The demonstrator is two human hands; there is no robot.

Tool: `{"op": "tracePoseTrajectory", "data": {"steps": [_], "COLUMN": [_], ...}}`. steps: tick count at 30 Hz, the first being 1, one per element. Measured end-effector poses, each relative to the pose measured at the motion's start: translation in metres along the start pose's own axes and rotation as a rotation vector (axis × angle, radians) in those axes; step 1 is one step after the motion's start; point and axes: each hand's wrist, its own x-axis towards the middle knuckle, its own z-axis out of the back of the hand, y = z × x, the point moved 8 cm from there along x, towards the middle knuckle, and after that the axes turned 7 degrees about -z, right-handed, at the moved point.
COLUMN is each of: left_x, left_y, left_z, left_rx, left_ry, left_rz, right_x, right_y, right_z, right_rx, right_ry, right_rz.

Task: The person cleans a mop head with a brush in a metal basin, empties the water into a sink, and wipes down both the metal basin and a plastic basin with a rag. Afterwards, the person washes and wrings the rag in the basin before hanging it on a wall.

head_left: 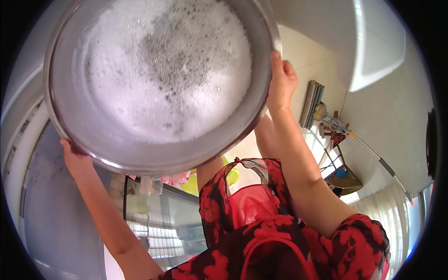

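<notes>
A wide round metal basin (154, 158) fills the upper left of the head view, raised in front of me. White suds (107, 84) cover the water in it, thinner and darker toward the middle. My left hand (75, 158) grips the basin at its lower left rim, the fingers partly hidden beneath it. On the right side, my right hand (283, 81) is closed on the rim, with the thumb on the outer edge.
A sponge mop (313, 105) with a long handle leans at the right. Beyond it stands a woven chair (345, 182). A glass-topped cabinet (163, 219) is below the basin, near a yellow-green tub (191, 186). A white fixture (378, 46) juts in at upper right.
</notes>
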Motion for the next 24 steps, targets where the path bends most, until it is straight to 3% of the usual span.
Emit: {"op": "tracePoseTrajectory", "data": {"steps": [4,14,17,20,24], "left_x": [-0.043,-0.149,-0.155,-0.153,-0.126], "left_y": [-0.063,-0.147,-0.150,-0.139,-0.120], "left_z": [0.068,0.083,0.079,0.093,0.088], "left_rx": [0.016,0.183,0.182,0.170,0.148], "left_ry": [-0.022,-0.041,0.018,-0.071,0.099], "left_rz": [-0.021,-0.043,-0.034,0.074,0.109], "right_x": [-0.065,-0.096,-0.102,-0.114,-0.136], "right_y": [0.022,0.046,0.060,0.093,0.124], "right_z": [0.017,0.068,0.081,0.094,0.111], "right_rx": [-0.041,0.001,-0.017,-0.015,-0.092], "right_ry": [0.026,0.155,0.162,0.152,0.073], "right_rz": [-0.065,-0.214,-0.216,-0.130,-0.071]}}
